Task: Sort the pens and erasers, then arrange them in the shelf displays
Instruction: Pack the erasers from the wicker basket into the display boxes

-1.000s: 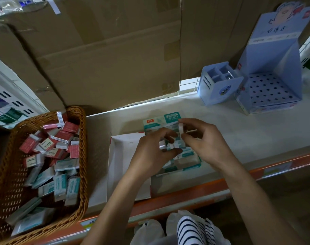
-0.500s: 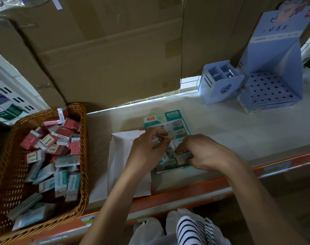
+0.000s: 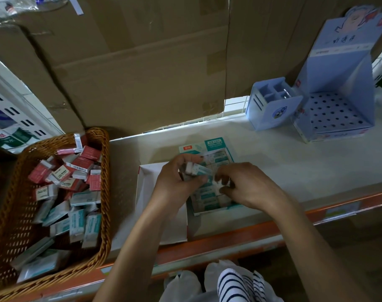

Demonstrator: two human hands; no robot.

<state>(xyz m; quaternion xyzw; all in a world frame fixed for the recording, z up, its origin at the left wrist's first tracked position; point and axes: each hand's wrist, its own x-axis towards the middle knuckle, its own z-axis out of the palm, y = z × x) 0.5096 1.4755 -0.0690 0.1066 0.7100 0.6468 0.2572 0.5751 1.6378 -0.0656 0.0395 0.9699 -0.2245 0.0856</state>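
Two bare hands meet over a teal display box (image 3: 208,147) that lies flat on the pale shelf (image 3: 294,164), close to its orange front edge (image 3: 229,234). The left hand (image 3: 177,182) has its fingers curled round a teal-sleeved eraser (image 3: 197,170), held just above the box with its white end showing. The right hand (image 3: 248,186) reaches into the box from the right, and its fingers pinch a white-ended eraser (image 3: 220,187) among the rows of boxed erasers (image 3: 206,199) packed inside. A white cardboard tray (image 3: 148,203) lies just left of the box, partly under the left forearm. At the left end of the shelf stands a wicker basket (image 3: 106,192) holding a loose heap of red-sleeved erasers (image 3: 85,164) towards the back and teal-sleeved ones (image 3: 76,225) towards the front. Well apart to the right, at the rear of the shelf, a small blue pen holder (image 3: 270,107) with divided slots stands just beside a taller blue display stand (image 3: 333,114) whose base is pierced with holes. Brown cardboard cartons (image 3: 142,73) fill the space behind. A striped garment (image 3: 235,284) shows at the bottom edge.
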